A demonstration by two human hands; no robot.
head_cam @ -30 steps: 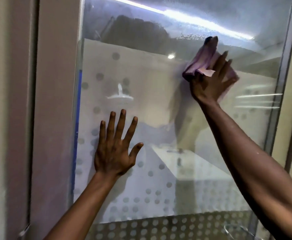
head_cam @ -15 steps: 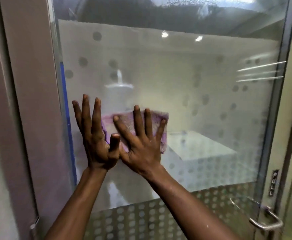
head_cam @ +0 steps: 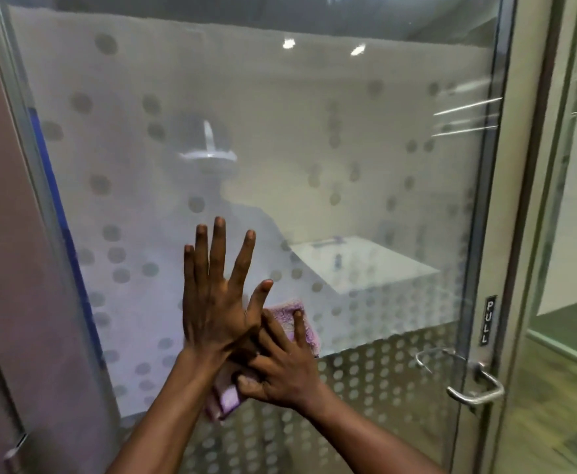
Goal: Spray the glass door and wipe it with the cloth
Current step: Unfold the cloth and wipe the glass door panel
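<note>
Head view: purple cloth pressed flat on glass door, long axis slanting from lower left to upper right, fuzzy terry texture. Right hand spread over cloth, fingers flat. Left hand flat on glass, fingers straight and fanned upward, thumb crossing right hand. Middle of cloth hidden under both hands. Frosted film with round dots, blurred reflection. Curved metal handle at right, "PULL" label above.
</note>
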